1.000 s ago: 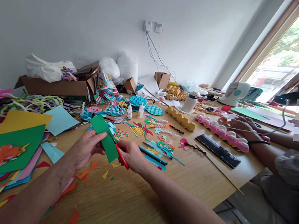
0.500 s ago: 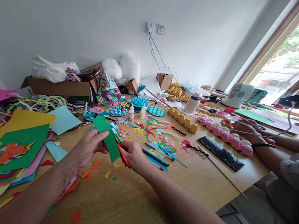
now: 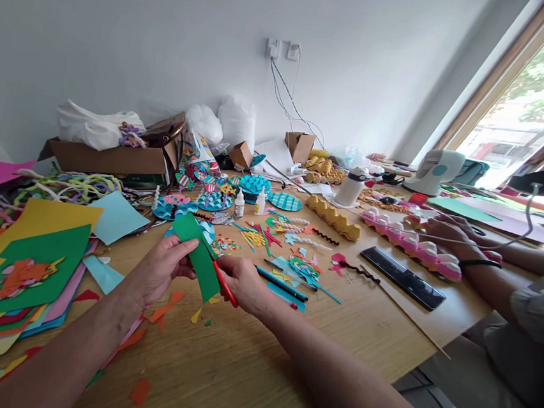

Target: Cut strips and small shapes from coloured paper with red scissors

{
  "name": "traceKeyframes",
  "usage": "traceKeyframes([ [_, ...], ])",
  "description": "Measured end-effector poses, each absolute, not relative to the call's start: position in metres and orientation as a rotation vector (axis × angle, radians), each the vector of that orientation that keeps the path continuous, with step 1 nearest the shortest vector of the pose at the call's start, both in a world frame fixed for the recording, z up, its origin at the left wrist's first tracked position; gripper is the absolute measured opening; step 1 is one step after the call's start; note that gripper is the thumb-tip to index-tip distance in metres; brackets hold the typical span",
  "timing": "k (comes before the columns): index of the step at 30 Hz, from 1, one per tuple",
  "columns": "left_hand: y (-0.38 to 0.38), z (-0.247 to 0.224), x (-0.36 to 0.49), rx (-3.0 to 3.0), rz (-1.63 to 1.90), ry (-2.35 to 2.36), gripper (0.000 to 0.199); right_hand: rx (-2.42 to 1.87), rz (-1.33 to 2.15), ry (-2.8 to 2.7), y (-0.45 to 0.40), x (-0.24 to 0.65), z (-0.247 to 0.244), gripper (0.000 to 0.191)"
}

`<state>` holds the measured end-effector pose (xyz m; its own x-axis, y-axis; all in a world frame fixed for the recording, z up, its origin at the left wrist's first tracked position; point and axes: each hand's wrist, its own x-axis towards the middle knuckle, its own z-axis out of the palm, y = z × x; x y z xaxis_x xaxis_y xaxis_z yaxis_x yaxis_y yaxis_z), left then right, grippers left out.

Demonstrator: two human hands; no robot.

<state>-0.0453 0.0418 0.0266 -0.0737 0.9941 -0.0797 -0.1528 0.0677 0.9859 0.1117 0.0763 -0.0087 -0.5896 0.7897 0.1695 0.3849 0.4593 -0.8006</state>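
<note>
My left hand (image 3: pixel 173 265) is closed on a strip of green paper (image 3: pixel 202 266), thumb on top and fingers beneath. The strip hangs above the table, slanting down to the right. My right hand (image 3: pixel 244 283) grips red-handled scissors (image 3: pixel 226 284). Their blades lie along the strip's right edge, pointing up and left; whether they are parted cannot be made out. Below the hands lie orange paper scraps (image 3: pixel 166 307) and a small yellow scrap (image 3: pixel 196 315). Dark pens (image 3: pixel 282 284) rest just beyond my right hand.
A stack of coloured paper (image 3: pixel 48 272) lies at left. Glue bottles (image 3: pixel 239 205) stand beyond my hands. A yellow egg-carton strip (image 3: pixel 333 218), a pink one (image 3: pixel 412 246), a black phone-like slab (image 3: pixel 402 278) and a thin stick (image 3: pixel 415 320) lie at right, near another person's hands (image 3: pixel 449 232).
The green strip and both hands stay almost where they were, the strip's lower end shifting very slightly. The view has moved a little. Both grips look the same.
</note>
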Motion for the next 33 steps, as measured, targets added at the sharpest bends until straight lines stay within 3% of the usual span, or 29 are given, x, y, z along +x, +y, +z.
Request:
traceKeyframes([
  [33,0.0437,0.0231,-0.0473,1.021,1.267,1.205,0.026,-0.983,1.045,-2.153,0.0772,0.1111,-0.0105,0.033],
])
